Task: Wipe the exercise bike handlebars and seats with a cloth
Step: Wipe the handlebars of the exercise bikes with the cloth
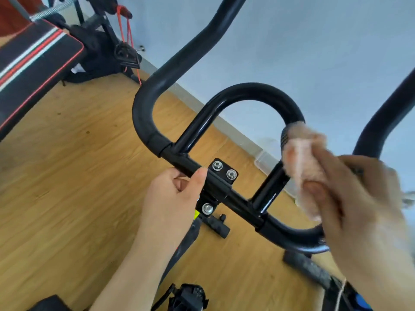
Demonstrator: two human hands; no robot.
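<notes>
Left hand [175, 196] fingers curl round handlebar [179, 163] crossbar beside the bolted clamp [221, 176]. Right hand [368, 198] fingers bunch pink cloth [303, 167] against inner loop's right side.

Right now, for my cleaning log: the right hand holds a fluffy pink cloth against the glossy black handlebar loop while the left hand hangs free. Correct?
No: the head view shows the left hand gripping the black crossbar beside the bolted clamp. The right hand does hold the fluffy pink cloth against the glossy black loop.
</notes>
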